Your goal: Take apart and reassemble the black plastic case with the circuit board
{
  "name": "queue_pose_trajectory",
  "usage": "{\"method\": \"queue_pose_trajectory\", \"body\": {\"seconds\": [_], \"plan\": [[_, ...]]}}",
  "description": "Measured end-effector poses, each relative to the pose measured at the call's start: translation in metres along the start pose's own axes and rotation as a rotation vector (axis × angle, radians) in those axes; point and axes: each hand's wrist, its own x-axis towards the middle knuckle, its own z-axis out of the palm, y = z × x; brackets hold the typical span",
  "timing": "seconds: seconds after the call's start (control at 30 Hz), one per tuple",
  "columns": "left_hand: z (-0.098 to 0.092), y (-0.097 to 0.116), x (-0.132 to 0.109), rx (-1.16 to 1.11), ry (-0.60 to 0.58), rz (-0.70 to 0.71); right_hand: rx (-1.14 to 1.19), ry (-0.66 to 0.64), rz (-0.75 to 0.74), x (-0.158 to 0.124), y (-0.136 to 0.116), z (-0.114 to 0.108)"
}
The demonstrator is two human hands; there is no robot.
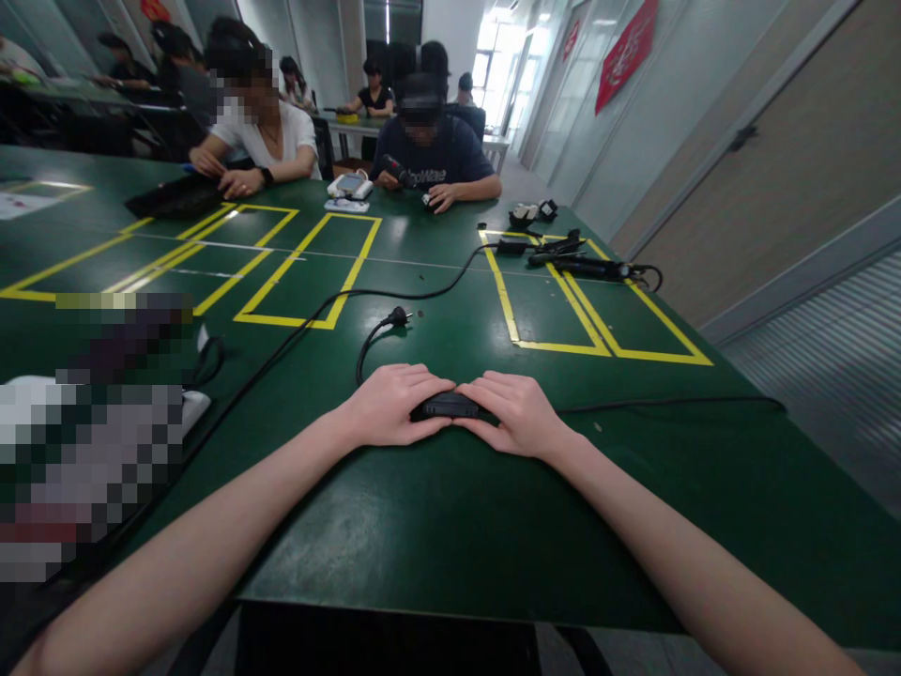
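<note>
A black power adapter (450, 406) lies between my two hands on the green table (338, 535). My left hand (394, 406) grips its left end, fingers over the far side and thumb on the near side. Its right end is held the same way by my right hand (512, 413). The fingers cover both ends of the adapter. From behind my left hand a short black cord curves up to a two-pin plug (399, 317). A thin black cable (668, 404) runs from my right hand towards the table's right edge.
Yellow tape rectangles (285, 322) mark the table. More adapters and cables (573, 258) lie at the far right. A long black cable (338, 296) crosses on my left, near blurred-out items (91, 451). Across the table sit two people (429, 150), with a dark tray (175, 195) at the far left.
</note>
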Motion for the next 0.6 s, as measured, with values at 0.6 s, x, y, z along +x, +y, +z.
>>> {"method": "queue_pose_trajectory", "body": {"seconds": [0.6], "plan": [[-0.0008,-0.0017,-0.0006,0.03,-0.049,-0.062,0.054,-0.104,0.166,0.0004,-0.0032,0.0034]]}}
